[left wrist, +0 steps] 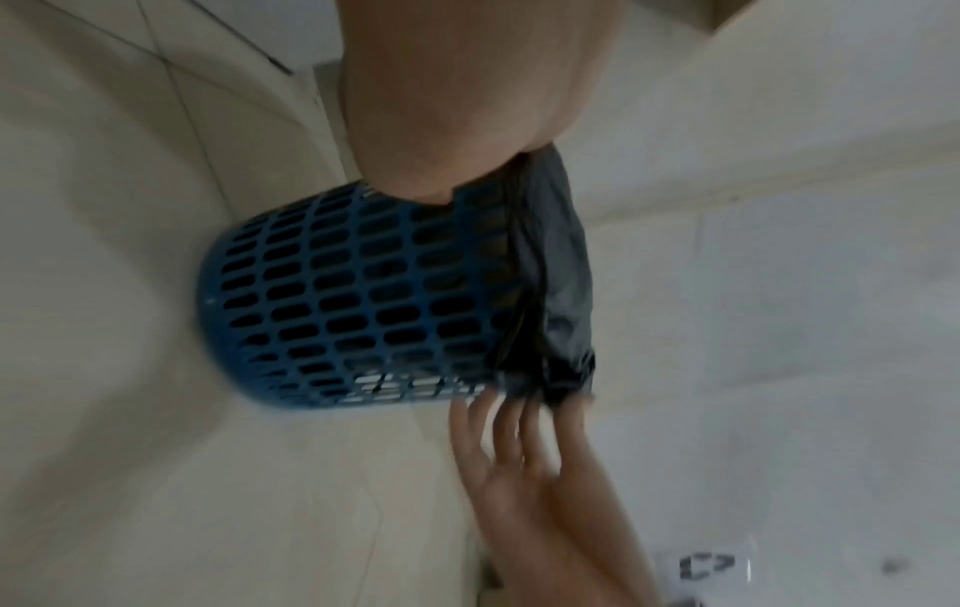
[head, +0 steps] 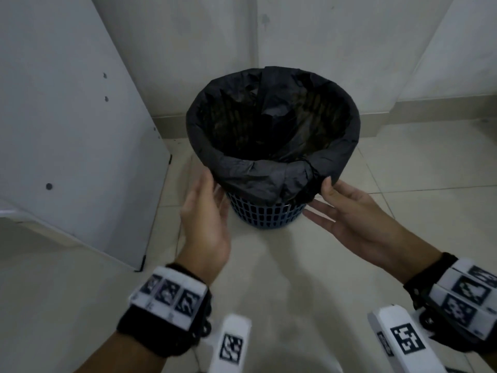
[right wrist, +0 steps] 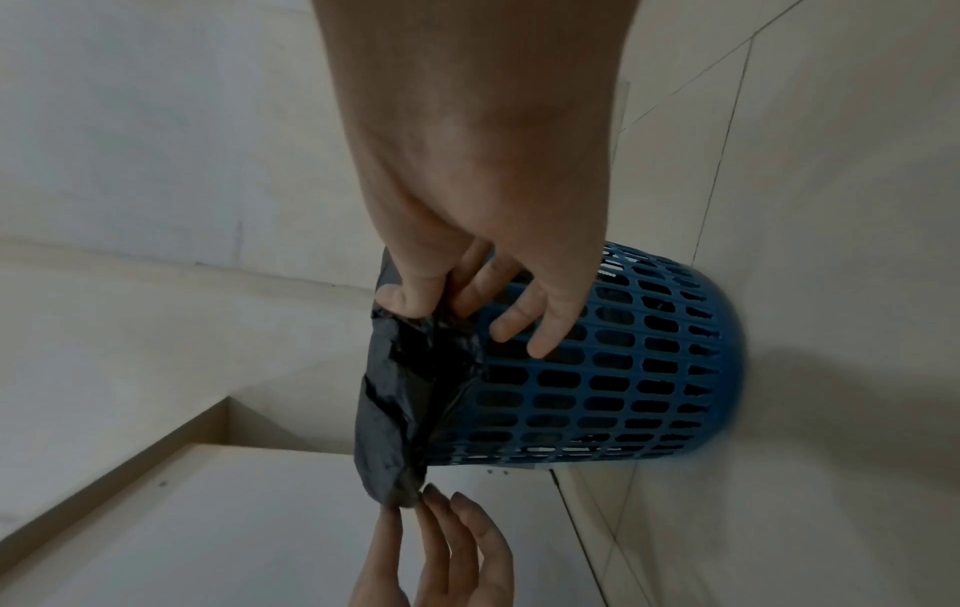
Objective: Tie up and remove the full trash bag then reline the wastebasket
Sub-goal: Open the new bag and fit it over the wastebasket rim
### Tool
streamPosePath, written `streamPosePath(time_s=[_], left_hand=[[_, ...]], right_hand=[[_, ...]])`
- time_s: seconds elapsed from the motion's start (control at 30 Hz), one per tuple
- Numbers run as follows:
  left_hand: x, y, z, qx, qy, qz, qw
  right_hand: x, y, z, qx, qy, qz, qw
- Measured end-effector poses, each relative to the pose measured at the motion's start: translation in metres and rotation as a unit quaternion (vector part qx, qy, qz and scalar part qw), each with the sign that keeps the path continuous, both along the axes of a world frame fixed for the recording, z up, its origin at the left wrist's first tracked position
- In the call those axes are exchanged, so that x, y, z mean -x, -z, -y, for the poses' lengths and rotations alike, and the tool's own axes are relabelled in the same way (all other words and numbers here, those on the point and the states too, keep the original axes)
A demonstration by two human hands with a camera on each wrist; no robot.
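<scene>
A blue lattice wastebasket stands on the floor, lined with a black trash bag whose top is folded down over the rim. The bag's inside looks dark, and I cannot make out its contents. My right hand pinches the folded hem at the basket's right front between thumb and index finger, while its other fingers lie straight along the lattice. My left hand is at the left front with straight fingers, its tips touching the hem's lower edge.
A pale cabinet panel stands close on the left. Walls meet in a corner right behind the basket. Tiled floor stretches between me and the basket and off to the right.
</scene>
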State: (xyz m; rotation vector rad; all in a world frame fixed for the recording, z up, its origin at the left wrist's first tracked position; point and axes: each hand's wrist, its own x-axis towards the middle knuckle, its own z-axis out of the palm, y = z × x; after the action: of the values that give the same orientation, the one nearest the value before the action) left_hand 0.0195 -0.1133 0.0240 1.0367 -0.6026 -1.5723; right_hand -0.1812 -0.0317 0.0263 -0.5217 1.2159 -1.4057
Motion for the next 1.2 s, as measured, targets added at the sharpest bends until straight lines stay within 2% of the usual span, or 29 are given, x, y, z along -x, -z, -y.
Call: streamPosePath(time_s=[0.2, 0.37, 0.57, 0.73, 1.03, 1.2], left_hand=[[0.021, 0.012, -0.052, 0.002, 0.040, 0.084, 0.996], [0.027, 0.012, -0.048, 0.006, 0.060, 0.094, 0.994], [0.028, 0.010, -0.035, -0.023, 0.116, 0.087, 0.989], [0.033, 0.004, -0.026, -0.029, 0.126, 0.060, 0.990], [0.038, 0.011, -0.029, -0.026, 0.076, 0.067, 0.994], [0.041, 0.010, -0.027, -0.027, 0.045, 0.081, 0.995]], right_hand=[[-0.004, 0.004, 0.003, -0.010, 0.002, -0.038, 0.999], [-0.005, 0.005, 0.006, 0.001, 0.012, -0.076, 0.997], [-0.004, 0.006, 0.014, 0.040, 0.043, -0.032, 0.998], [-0.006, 0.007, 0.019, 0.059, 0.076, -0.041, 0.995], [-0.016, 0.016, 0.012, 0.005, 0.018, -0.135, 0.991], [-0.014, 0.016, 0.014, 0.038, 0.036, -0.108, 0.993]])
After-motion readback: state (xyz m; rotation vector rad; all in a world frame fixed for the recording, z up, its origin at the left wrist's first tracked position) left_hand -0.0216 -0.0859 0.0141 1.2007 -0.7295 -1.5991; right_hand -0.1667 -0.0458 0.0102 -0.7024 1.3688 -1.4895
